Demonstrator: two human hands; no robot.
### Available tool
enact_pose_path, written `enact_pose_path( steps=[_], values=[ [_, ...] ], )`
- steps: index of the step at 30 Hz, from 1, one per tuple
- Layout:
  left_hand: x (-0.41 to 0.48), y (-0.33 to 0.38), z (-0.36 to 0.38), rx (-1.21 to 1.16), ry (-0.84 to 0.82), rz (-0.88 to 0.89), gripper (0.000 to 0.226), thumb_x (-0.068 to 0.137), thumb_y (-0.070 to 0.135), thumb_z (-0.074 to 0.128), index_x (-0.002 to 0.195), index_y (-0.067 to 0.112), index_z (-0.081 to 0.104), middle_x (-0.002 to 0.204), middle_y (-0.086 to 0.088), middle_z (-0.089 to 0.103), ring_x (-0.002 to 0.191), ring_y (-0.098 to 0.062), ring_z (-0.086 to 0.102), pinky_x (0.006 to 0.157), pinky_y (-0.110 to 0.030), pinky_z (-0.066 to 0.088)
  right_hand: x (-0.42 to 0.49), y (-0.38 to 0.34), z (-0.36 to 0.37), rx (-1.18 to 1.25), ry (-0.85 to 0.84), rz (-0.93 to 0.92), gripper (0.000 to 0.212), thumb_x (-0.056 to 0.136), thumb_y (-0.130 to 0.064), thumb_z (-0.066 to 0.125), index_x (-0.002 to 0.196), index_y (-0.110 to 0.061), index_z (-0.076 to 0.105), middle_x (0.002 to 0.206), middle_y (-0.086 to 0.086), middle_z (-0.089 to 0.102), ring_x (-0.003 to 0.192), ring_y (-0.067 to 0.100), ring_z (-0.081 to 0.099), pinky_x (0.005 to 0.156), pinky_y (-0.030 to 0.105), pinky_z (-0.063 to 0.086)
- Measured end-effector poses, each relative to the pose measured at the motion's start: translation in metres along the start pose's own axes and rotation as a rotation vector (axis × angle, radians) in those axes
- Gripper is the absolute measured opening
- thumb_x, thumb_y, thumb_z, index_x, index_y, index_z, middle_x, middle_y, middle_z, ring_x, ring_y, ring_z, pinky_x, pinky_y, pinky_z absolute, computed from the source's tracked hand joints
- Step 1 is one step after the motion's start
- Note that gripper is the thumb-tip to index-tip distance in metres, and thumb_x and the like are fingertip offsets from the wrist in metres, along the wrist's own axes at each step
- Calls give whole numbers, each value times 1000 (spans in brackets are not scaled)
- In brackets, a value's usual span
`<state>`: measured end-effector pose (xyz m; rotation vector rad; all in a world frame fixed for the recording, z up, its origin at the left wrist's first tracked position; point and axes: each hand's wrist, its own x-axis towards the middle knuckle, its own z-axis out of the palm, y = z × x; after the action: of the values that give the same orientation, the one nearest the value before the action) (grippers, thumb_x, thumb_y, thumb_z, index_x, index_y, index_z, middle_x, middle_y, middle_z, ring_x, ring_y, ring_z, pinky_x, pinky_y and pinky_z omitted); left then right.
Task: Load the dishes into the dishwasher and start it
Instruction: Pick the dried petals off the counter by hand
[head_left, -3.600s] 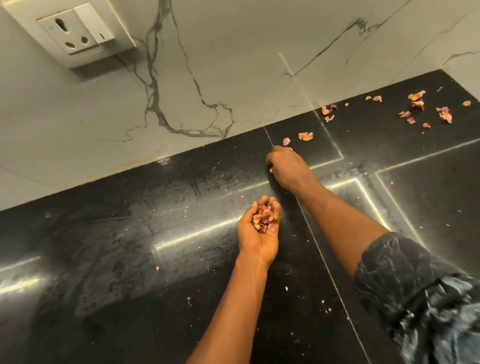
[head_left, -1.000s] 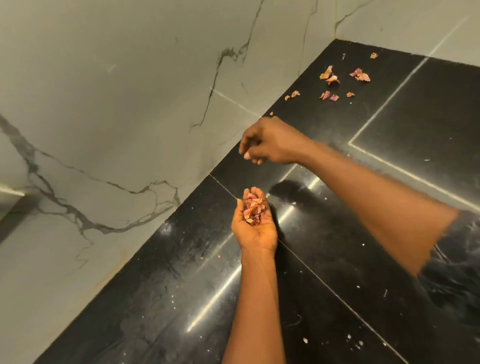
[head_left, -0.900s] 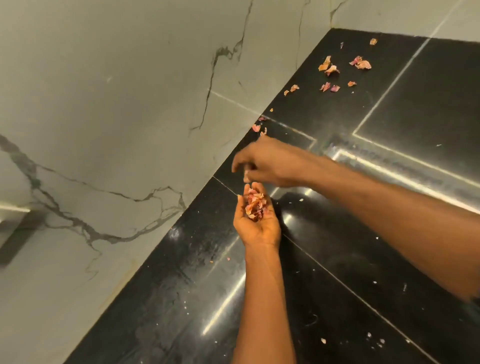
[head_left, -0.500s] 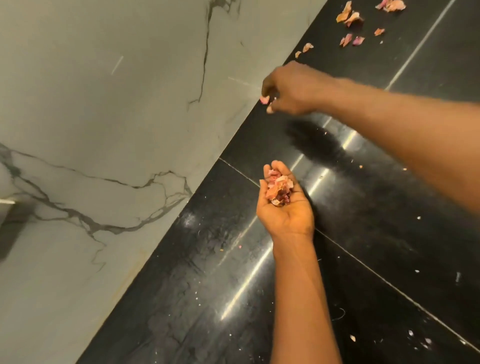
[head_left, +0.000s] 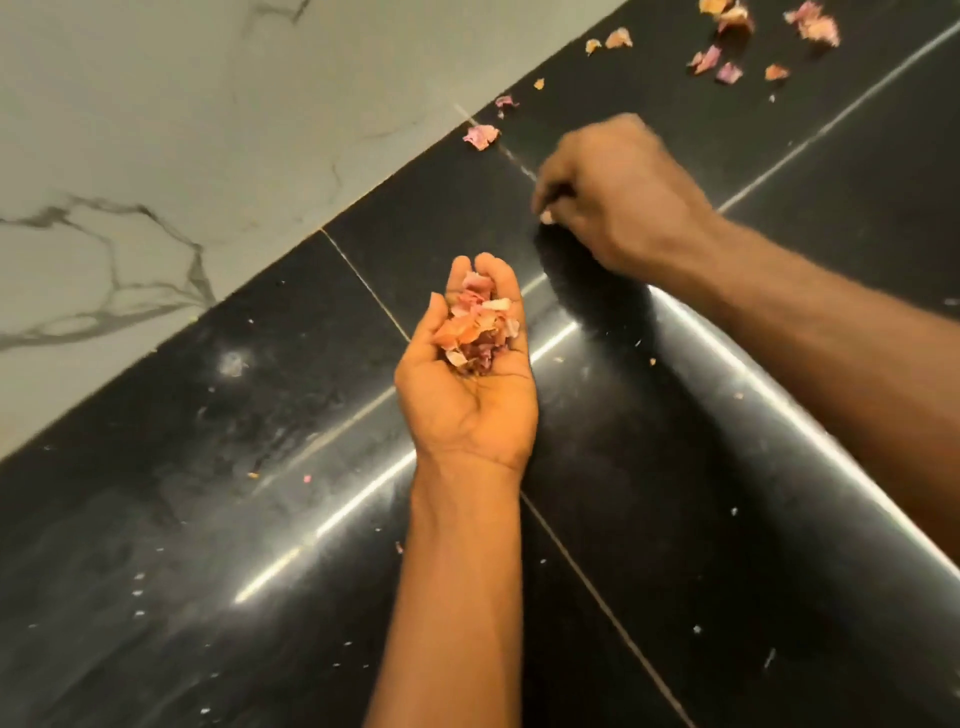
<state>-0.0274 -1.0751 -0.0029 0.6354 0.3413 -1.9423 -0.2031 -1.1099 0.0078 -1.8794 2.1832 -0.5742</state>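
- The left hand (head_left: 467, 395) is held palm up and cupped, its fingers curled round a heap of peel scraps (head_left: 478, 327). The heap is piled above the palm, so scraps could be spilled if the palm is tilted or bumped.
- The right hand (head_left: 618, 197) is held knuckles up just beyond the left, with its fingers curled. Something pale is seen at the fingertips, but because of blur it cannot be told whether a scrap is pinched. A scrap that thin and light could be dropped short of the palm if it is released too early.
- One pink scrap (head_left: 481, 136) lies beside the wall seam, and a scattered group (head_left: 722, 57) lies farther along at the top of the view. Flakes this flat could be pushed along the glossy black counter (head_left: 260, 519) rather than lifted.
- The left side is closed off by the marble wall (head_left: 208, 130), so knuckles could be knocked against it when the nearest scrap is reached for.
- Open counter is left to the right and toward the person, where only crumbs are seen.
- No dishes and no dishwasher are in view, so loading is judged not yet begun.
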Motion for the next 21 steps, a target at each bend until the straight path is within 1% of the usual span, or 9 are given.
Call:
enact_pose_path(
  steps=[2, 3, 6, 8, 10, 13, 16, 18, 21],
  values=[
    [-1, -8, -1, 38, 10, -5, 29, 101, 10, 47, 107, -12, 65, 102, -23, 67, 106, -34, 65, 92, -47, 57, -27, -5, -22, 137, 77, 56, 17, 88, -10, 67, 91, -22, 79, 85, -5, 70, 72, 6, 63, 73, 11, 50],
    [0, -13, -1, 48, 15, -11, 29, 101, 11, 48, 108, -11, 65, 102, -23, 68, 109, -34, 64, 92, -46, 56, -39, -15, -33, 185, 98, 44, 16, 89, -10, 70, 92, -22, 80, 84, -8, 69, 71, 2, 62, 71, 6, 47],
    [0, -25, -4, 71, 23, -49, 28, 99, 14, 47, 105, -5, 67, 99, -18, 71, 100, -26, 67, 90, -38, 57, -73, -47, -50, 209, 58, -100, 16, 86, -12, 72, 92, -25, 78, 89, -9, 71, 81, 7, 67, 79, 24, 55],
    [-2, -30, -3, 80, 4, -74, 27, 97, 17, 48, 104, 0, 69, 104, -15, 69, 95, -20, 66, 84, -28, 57, -86, -57, -53, 184, -41, -137, 11, 87, -18, 71, 94, -25, 76, 87, -8, 72, 81, 8, 68, 75, 34, 58],
    [-2, -29, 1, 32, -7, -92, 26, 96, 17, 50, 103, 0, 70, 108, -15, 68, 91, -19, 66, 80, -25, 58, -82, -59, -58, 209, -85, -97, 9, 90, -23, 74, 99, -26, 76, 89, -11, 74, 83, 4, 70, 75, 31, 59],
    [-5, -23, 10, -41, -22, -100, 27, 97, 14, 50, 97, -4, 71, 102, -19, 71, 96, -26, 68, 91, -39, 57, -45, -49, -64, 295, 13, 26, 15, 90, -28, 76, 105, -27, 79, 92, -16, 75, 84, -3, 70, 81, 21, 57],
    [-12, -11, 7, -121, -10, -137, 28, 96, 12, 51, 94, -6, 73, 106, -22, 70, 104, -31, 67, 88, -45, 57, 12, -20, -40, 151, 45, 204, 37, 91, -38, 72, 124, -20, 71, 115, -2, 73, 100, 8, 68, 87, 19, 51],
    [-17, -4, 6, -141, -21, -149, 28, 94, 12, 52, 94, -6, 73, 107, -23, 70, 106, -32, 67, 88, -46, 57, 52, -5, -14, 41, -9, 292, 58, 91, -48, 70, 135, -11, 60, 130, 11, 65, 117, 24, 61, 96, 29, 47],
    [-23, 6, 1, -131, -23, -117, 29, 95, 13, 52, 94, -6, 74, 108, -23, 70, 103, -32, 68, 89, -45, 57, 89, -11, 17, -5, -28, 275, 70, 82, -65, 68, 124, -9, 62, 123, 16, 62, 115, 35, 59, 99, 43, 49]
  ],
)
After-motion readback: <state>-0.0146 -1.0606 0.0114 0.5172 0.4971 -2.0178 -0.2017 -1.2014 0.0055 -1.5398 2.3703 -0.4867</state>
